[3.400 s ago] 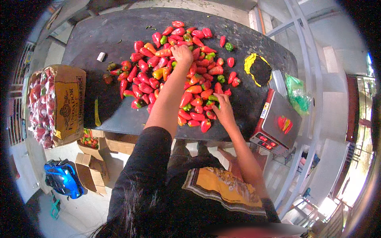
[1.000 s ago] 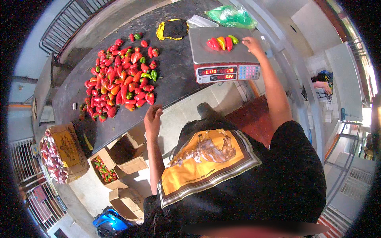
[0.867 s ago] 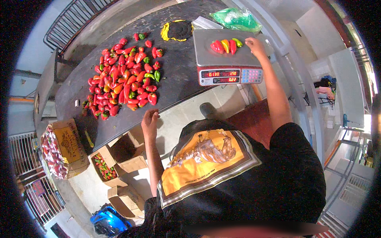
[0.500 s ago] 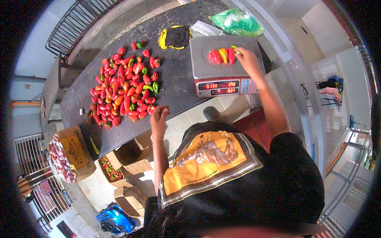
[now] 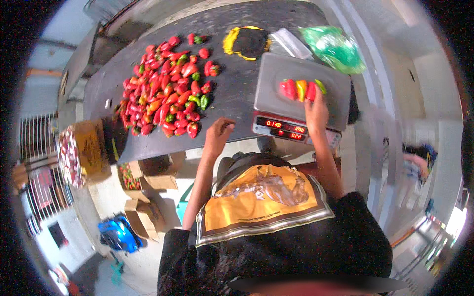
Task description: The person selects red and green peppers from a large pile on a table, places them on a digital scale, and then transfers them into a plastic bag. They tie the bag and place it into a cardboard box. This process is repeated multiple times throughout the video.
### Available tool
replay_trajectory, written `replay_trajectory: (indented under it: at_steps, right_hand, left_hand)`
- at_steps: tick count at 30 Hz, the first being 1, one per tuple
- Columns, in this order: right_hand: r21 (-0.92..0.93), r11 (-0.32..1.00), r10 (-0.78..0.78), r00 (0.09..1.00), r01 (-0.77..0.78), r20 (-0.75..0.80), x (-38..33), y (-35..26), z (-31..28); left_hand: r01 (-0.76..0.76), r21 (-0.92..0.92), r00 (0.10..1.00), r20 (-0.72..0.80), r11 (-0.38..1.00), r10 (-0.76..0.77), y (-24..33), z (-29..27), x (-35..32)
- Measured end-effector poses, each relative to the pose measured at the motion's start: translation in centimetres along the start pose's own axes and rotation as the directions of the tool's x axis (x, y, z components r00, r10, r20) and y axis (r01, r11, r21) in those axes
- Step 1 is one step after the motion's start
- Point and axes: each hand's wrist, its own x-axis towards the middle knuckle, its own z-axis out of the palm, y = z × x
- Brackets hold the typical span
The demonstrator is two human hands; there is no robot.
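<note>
My right hand is over the scale, its fingers closed around a red pepper on the grey pan. Left of it on the pan lie a yellow-orange pepper and another red pepper; a green pepper lies just to its right. Off the table's front edge, my left hand is curled, fingers drawn toward the thumb, and nothing shows in it. A large pile of mostly red peppers covers the table's left part.
Behind the scale lie a green plastic bag, a clear plastic bag and a black and yellow cloth on the dark table. Cardboard boxes stand on the floor below, near a blue object.
The view has shifted. My right hand has moved left from the green pepper to the red one beside it. My left hand has curled more and sits farther from the pile.
</note>
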Motion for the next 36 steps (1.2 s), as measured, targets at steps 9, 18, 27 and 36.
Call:
replay_trajectory:
  at_steps: [9, 18, 27, 36]
  right_hand:
    - [0.095, 0.995, 0.022, 0.997, -0.015, -0.069, -0.6, 1.2, 1.0]
    - [-0.243, 0.965, -0.130, 0.986, 0.102, -0.102, 1.1, 1.1, 1.4]
    - [0.235, 0.961, 0.211, 0.937, -0.146, -0.280, 2.5, 1.0, 0.8]
    - [0.704, 0.685, -0.108, 0.930, -0.187, 0.352, -0.1, -20.7, 13.9]
  left_hand:
    - [-0.082, 0.057, 0.995, 0.059, 0.995, 0.078, -2.1, -1.0, 1.4]
    - [-0.037, 0.096, 0.994, 0.108, 0.995, 0.027, -7.9, -6.2, -0.6]
    - [0.064, 0.169, 0.994, 0.078, 0.984, -0.078, -14.6, -10.1, -2.8]
    - [-0.017, 0.011, 0.998, -0.063, 1.000, 0.018, -14.3, -11.7, -1.6]
